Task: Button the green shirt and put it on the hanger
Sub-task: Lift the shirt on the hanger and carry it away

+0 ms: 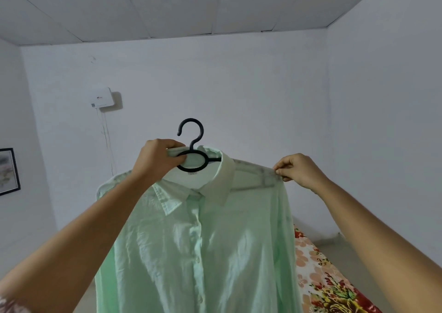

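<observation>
The pale green shirt (203, 243) hangs in front of me, its front placket buttoned down the middle and its collar open at the top. A black hanger (195, 145) sits inside the neck, hook upright above the collar, and its right arm shows dark through the shoulder cloth. My left hand (157, 157) grips the hanger's neck loop together with the left collar edge. My right hand (295, 170) pinches the cloth at the shirt's right shoulder tip.
A bed with a floral cover (327, 281) lies low on the right behind the shirt. A white box (101, 97) with hanging wires is mounted on the back wall, and a framed picture (8, 170) hangs on the left wall.
</observation>
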